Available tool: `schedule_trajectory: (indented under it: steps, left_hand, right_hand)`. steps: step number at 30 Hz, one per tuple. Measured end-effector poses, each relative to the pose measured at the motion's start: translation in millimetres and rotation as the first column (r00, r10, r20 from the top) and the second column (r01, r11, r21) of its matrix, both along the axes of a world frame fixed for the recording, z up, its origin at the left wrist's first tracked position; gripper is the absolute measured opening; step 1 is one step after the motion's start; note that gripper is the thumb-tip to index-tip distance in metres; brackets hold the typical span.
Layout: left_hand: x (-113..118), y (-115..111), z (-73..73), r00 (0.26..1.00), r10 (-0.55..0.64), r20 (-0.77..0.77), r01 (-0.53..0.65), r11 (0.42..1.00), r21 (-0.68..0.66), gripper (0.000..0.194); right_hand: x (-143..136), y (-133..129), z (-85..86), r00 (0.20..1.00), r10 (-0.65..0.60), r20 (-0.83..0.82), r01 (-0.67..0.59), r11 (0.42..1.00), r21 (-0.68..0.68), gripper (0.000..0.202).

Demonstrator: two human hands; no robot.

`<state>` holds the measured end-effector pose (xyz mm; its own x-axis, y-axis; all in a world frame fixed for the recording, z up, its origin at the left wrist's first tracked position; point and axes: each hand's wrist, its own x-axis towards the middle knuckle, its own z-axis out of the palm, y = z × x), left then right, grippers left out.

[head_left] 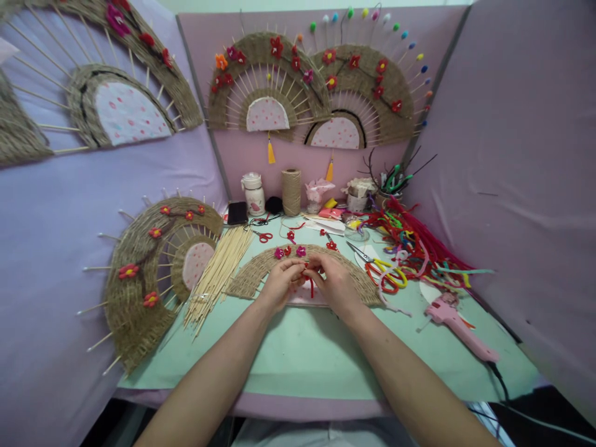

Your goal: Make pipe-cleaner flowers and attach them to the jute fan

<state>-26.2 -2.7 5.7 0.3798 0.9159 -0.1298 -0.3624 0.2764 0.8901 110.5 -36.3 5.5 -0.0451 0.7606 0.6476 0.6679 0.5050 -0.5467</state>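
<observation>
My left hand (282,283) and my right hand (333,280) meet over the middle of a twine-woven fan (254,268) lying on the table. Both hands are closed in a pinch on a red pipe cleaner (311,289), whose end hangs down between them. Most of its shape is hidden by my fingers. Just beyond my fingers, magenta flowers (301,251) and small red ones rest along the fan's upper band. Another red flower (331,246) sits near the fan's top edge, behind my right hand.
Thin wooden sticks (221,267) lie to the left, beside a finished fan (139,273). On the right are yellow-handled scissors (388,272), a pile of pipe cleaners (410,233) and a pink glue gun (463,328) with its cord. A twine spool (291,192) and white bottle (253,195) stand behind.
</observation>
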Motion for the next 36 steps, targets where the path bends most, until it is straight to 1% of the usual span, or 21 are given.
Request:
schedule_trajectory:
  steps: [4,9,13,20,25,32,36]
  left_hand:
    - [0.3,1.6,-0.9,0.997,0.033,0.064,-0.030,0.998,-0.051,0.020]
    - [-1.1,4.4,-2.4,0.987,0.090,0.133,-0.073,0.990,-0.123,0.021]
    - [-2.0,2.6,-0.8,0.987,0.057,0.148,-0.044,0.995,-0.090,0.022]
    - [-0.4,1.1,-0.4,0.998,0.013,0.067,-0.011,1.000,-0.025,0.027]
    - [0.1,1.6,-1.7,0.997,0.024,0.075,-0.023,1.000,-0.008,0.027]
    - [-0.2,2.3,-0.3,0.993,0.011,0.119,-0.009,1.000,-0.015,0.024]
    - [0.2,5.0,-2.6,0.993,0.058,0.104,-0.055,0.998,-0.029,0.026]
  right_hand:
    - [0.3,2.3,-2.5,1.000,0.023,-0.012,-0.023,1.000,0.008,0.011]
    - [-1.2,3.7,-5.3,0.999,0.053,-0.002,-0.053,0.996,0.066,0.016]
    - [-1.5,4.3,-6.6,0.999,0.041,-0.013,-0.040,0.996,0.077,0.016]
    - [-1.6,4.0,-5.2,1.000,0.006,0.022,-0.009,0.991,0.137,0.014]
    - [-1.7,3.6,-5.2,0.999,0.028,0.024,-0.030,0.995,0.091,0.015]
    - [0.5,7.9,-9.8,0.989,0.081,-0.122,-0.081,0.997,0.000,0.014]
    - [0.0,7.6,-8.2,0.976,0.094,-0.196,-0.100,0.995,-0.022,0.013]
